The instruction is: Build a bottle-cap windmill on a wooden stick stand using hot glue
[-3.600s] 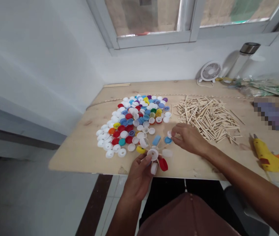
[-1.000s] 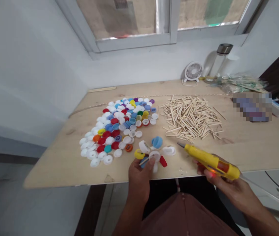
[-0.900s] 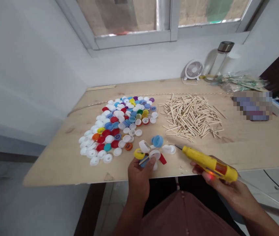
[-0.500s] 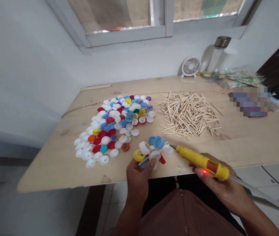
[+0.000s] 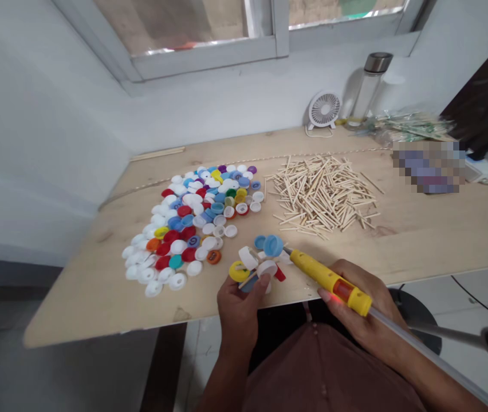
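My left hand [image 5: 244,306] is closed on a cluster of bottle caps and short wooden sticks, held over the table's front edge. White, yellow, blue and red caps show in it, among them a light blue cap [image 5: 273,245] at its upper right and a yellow cap [image 5: 239,271] above my fingers. In my right hand [image 5: 362,297] is a yellow glue gun [image 5: 325,277] with a clear glue stick [image 5: 433,355] running out of its back end. A red light glows by my thumb. The metal nozzle reaches the right side of the light blue cap; whether it touches is unclear.
Loose bottle caps [image 5: 179,233] in many colours spread over the wooden table [image 5: 85,274] at left. A pile of short wooden sticks [image 5: 323,194] lies at centre right. Behind stand a small white fan [image 5: 325,110], a glass bottle [image 5: 364,94] and bagged sticks [image 5: 411,126].
The glue gun has moved left, bringing its nozzle close against the cap cluster. My left hand keeps its hold on the cluster. The whole view has shifted slightly.
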Tool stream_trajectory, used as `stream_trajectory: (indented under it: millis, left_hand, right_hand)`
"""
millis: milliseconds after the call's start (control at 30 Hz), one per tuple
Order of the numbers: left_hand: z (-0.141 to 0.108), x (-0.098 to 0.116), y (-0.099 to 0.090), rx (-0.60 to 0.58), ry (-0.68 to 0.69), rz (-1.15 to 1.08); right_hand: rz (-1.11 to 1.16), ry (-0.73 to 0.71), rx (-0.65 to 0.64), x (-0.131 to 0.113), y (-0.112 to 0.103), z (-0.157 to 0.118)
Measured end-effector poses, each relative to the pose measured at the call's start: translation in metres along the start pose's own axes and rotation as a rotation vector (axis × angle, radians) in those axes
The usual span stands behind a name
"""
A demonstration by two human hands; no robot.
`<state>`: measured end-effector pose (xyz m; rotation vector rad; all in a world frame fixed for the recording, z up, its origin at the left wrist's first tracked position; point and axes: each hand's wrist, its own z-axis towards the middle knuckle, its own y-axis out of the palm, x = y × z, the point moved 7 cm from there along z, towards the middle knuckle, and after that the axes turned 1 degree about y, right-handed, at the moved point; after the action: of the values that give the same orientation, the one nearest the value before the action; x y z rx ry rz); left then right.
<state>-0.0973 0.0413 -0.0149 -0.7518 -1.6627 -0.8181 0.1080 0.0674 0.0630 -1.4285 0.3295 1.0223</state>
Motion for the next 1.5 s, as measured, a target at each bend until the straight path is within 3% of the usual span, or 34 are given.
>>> stream_trajectory:
  millis: [1500]
  left_hand:
    - [-0.0007,0.0025,-0.0012,0.092,-0.007,-0.018]
  right_hand:
    - [-0.102,0.019,0.028,0.0074,0.0048,-0.0015]
